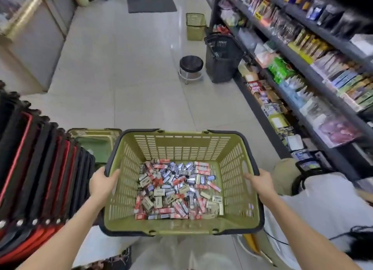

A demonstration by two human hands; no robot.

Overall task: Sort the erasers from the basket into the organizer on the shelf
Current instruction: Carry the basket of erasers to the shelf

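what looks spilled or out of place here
Nothing is spilled. The erasers lie in a loose jumble, all inside the basket, which the left hand and right hand grip by its side rims. A stool and a black basket stand in the aisle beside the shelf.

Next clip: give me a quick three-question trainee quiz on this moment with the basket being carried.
1. True or false: the left hand and right hand each grip a side rim of the green basket.
2. The erasers lie: A) piled on the green basket's bottom, B) scattered on the tiled floor, C) in an open palm.
3. Fill in: the tall black basket stands next to a round ___.
Key: 1 true; 2 A; 3 stool.
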